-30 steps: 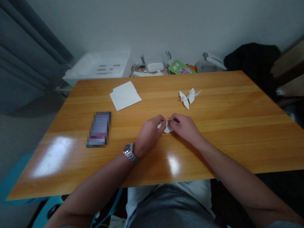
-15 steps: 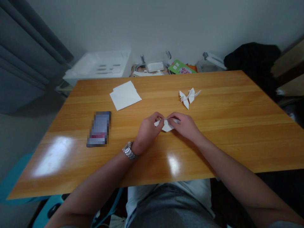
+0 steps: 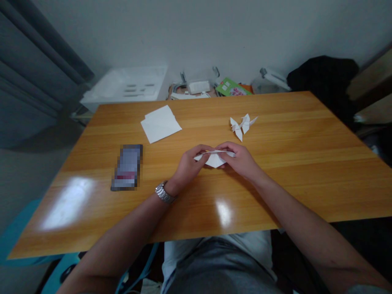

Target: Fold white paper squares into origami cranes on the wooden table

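A small folded white paper [image 3: 215,161] is held between my two hands over the middle of the table. My left hand [image 3: 190,164], with a metal watch [image 3: 165,192] at its wrist, pinches the paper's left side between thumb and fingers. On the other side my right hand [image 3: 240,160] grips the right part, its thumb lying on the near face. The fingertips behind the paper are partly hidden. Beyond my right hand lie folded paper cranes [image 3: 241,125], close together. White paper sheets [image 3: 161,124] rest at the back left.
A phone [image 3: 127,167] with a blurred screen lies on the wooden table [image 3: 294,155], left of my hands. Behind the far edge are a white tray [image 3: 122,85], a green booklet [image 3: 232,87] and a dark bundle [image 3: 321,77].
Both hands have shifted their hold on the folded paper, and more of its width now shows beneath the thumbs. The cranes, sheets and phone stay in place.
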`<move>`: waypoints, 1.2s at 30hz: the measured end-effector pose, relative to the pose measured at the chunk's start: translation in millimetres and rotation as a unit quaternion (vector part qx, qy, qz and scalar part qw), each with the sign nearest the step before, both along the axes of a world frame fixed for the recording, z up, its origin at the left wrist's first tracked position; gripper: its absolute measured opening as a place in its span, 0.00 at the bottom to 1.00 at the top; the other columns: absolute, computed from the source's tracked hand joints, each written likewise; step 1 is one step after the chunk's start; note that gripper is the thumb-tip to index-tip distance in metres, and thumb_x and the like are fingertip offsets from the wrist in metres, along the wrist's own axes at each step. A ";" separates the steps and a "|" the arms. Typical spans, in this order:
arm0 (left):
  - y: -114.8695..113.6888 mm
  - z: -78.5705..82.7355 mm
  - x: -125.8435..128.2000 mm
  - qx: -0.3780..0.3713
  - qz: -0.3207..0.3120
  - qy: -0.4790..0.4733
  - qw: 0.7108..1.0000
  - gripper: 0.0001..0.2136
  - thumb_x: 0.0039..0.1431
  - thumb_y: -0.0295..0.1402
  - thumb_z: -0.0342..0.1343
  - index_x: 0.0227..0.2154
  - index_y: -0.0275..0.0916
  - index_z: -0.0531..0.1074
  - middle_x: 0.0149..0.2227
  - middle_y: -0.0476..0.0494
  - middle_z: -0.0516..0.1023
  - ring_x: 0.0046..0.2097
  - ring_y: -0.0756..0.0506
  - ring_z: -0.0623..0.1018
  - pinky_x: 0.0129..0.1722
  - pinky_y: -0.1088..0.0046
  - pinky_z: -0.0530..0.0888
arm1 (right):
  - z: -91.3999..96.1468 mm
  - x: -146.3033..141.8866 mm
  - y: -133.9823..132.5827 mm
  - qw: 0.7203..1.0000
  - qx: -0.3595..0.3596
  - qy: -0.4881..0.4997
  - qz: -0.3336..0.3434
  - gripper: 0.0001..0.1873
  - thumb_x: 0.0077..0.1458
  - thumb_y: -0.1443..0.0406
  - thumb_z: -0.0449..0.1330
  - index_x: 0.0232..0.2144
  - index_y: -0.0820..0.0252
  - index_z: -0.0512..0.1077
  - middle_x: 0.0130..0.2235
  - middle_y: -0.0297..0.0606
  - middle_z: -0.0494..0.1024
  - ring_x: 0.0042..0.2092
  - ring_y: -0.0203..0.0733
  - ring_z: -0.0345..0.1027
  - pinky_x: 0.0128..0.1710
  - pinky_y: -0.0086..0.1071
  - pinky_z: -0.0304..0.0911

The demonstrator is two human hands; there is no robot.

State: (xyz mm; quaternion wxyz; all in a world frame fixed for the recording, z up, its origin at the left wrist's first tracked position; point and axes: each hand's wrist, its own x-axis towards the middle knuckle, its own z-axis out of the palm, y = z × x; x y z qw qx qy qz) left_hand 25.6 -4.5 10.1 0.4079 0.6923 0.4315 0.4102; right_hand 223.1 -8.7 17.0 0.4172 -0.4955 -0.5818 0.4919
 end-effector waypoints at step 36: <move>-0.3 11.3 -8.6 0.006 0.008 -0.029 1.000 0.13 0.65 0.42 0.58 0.43 0.38 0.79 0.44 0.41 0.83 0.44 0.46 0.81 0.46 0.71 0.77 | 2.1 6.2 -2.9 0.992 -0.048 0.118 0.002 0.19 0.55 0.55 0.69 0.47 0.54 0.82 0.46 0.37 0.84 0.38 0.42 0.80 0.41 0.40 0.82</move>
